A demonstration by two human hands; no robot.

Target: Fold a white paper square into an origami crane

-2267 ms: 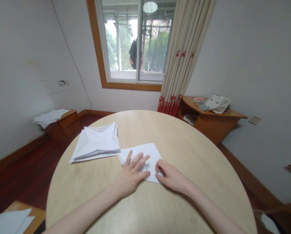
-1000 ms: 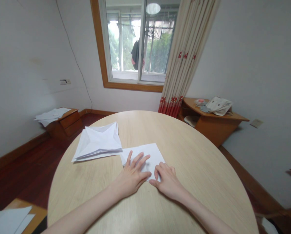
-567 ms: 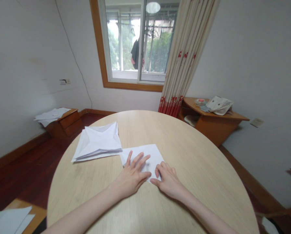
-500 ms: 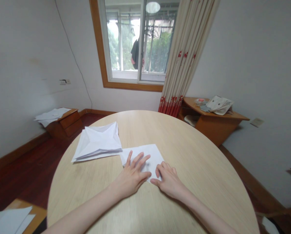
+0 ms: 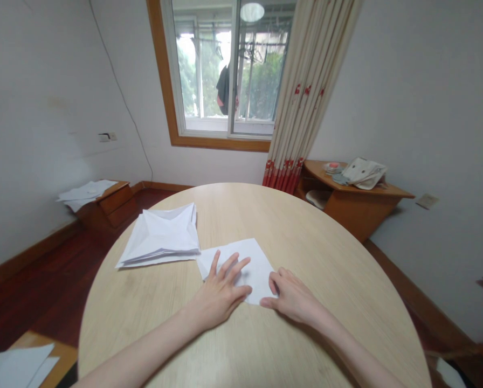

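The left hand [image 5: 221,291], fingers spread, lay on the white paper sheet [image 5: 260,264] on the counter [image 5: 326,242]; the right hand [image 5: 288,293] curled at its right edge, its grip unclear. Steady left-hand pressure seemed best against slipping.

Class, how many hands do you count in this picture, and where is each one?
2: the left hand, fingers spread over the white paper, and the right hand, curled at that paper's right edge.
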